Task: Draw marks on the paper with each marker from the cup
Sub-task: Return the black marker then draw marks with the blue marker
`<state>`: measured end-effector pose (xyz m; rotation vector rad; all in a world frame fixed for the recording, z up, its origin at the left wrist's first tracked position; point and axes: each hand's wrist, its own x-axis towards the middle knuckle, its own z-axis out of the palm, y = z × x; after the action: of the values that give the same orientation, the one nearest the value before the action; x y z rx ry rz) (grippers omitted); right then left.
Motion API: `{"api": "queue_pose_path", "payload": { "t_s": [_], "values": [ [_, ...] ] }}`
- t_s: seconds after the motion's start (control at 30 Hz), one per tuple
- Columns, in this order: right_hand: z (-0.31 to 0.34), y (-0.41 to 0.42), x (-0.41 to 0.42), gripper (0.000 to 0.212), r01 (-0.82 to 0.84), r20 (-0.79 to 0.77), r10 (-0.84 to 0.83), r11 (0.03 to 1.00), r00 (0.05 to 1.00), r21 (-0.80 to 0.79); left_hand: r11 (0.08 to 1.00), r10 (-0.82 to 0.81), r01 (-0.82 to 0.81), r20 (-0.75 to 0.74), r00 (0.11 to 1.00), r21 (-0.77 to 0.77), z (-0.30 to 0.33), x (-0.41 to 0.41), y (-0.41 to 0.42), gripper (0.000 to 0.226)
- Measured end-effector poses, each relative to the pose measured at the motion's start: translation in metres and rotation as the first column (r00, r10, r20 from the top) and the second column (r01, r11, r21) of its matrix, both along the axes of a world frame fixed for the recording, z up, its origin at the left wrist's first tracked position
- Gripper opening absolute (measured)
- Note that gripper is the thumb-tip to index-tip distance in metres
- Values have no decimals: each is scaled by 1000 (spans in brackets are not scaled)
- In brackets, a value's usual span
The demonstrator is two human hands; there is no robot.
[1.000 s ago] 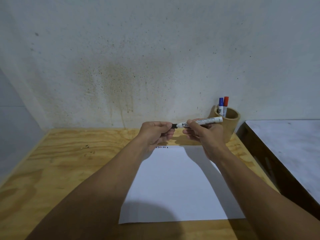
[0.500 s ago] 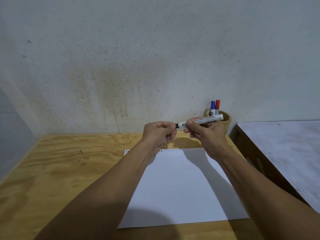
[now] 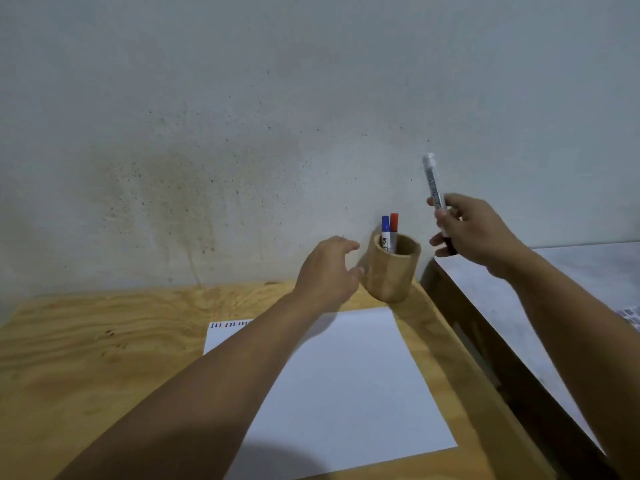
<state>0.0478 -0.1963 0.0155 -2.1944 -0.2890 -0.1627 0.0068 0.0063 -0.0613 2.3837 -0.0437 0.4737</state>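
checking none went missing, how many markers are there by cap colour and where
blue cap: 1, blue-capped marker standing in the wooden cup
red cap: 1, red-capped marker standing in the cup beside it
black cap: 1, white-barrelled marker held in the right hand, capped end down
total: 3 markers

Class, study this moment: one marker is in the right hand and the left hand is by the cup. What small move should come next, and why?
Probably lower the black marker into the wooden cup. The right hand holds it upright beside the cup, cap end down; the left hand is open beside the cup, apparently ready to steady it.
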Motion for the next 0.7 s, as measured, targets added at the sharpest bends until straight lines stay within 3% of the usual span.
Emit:
{"api": "queue_pose_path", "payload": {
  "t_s": [0.1, 0.2, 0.4, 0.53, 0.7],
  "values": [
    [20, -23, 11, 27, 38, 70, -12, 926, 997, -376, 972, -125, 109, 65, 990, 210, 2, 3, -11, 48],
    [33, -33, 18, 18, 78, 127, -6, 817, 992, -572, 925, -188, 143, 95, 978, 352, -2, 9, -18, 56],
    [41, -14, 29, 23, 41, 153, 62, 805, 986, -592, 895, -221, 169, 79, 972, 413, -12, 14, -23, 56],
    [28, 4, 49, 9, -41, 77, 106, 810, 991, -585, 895, -222, 161, 103, 970, 416, -9, 15, -23, 55],
    [4, 16, 66, 18, -51, 54, 100, 819, 994, -572, 904, -232, 176, 103, 967, 390, -4, 15, -25, 48]
  ]
}}
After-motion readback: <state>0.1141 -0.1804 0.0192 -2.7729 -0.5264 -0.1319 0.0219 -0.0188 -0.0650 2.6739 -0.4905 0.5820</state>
